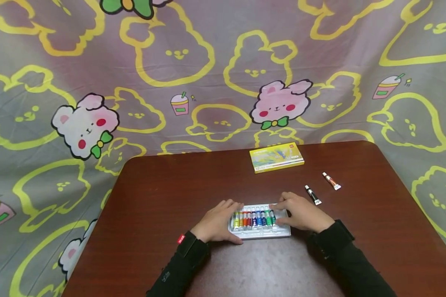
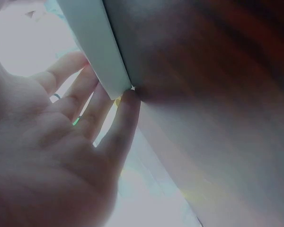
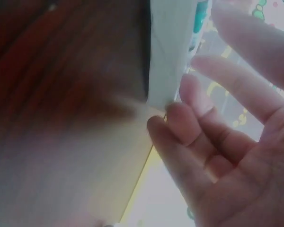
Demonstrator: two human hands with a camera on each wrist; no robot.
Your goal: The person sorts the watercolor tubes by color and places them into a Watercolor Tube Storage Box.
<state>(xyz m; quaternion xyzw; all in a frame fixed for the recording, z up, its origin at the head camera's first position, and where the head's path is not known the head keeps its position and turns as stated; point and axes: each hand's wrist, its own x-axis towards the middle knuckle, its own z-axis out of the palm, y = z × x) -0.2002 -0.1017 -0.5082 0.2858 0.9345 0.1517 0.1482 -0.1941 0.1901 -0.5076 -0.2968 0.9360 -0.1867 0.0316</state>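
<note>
A white plastic tray holds a row of small paint tubes, running from yellow through red and blue to green. My left hand holds the tray's left end, thumb at the near corner and fingers along the far side. In the left wrist view, its fingers meet the tray's side wall. At the right end, my right hand pinches a dark green paint tube between thumb and index finger. The right wrist view has the other fingers bent beside the tray wall.
Beyond my right hand, a black paint tube and an orange-red one lie on the brown table. A flat yellow box lies near the far edge. Behind the table hangs a cartoon-printed cloth.
</note>
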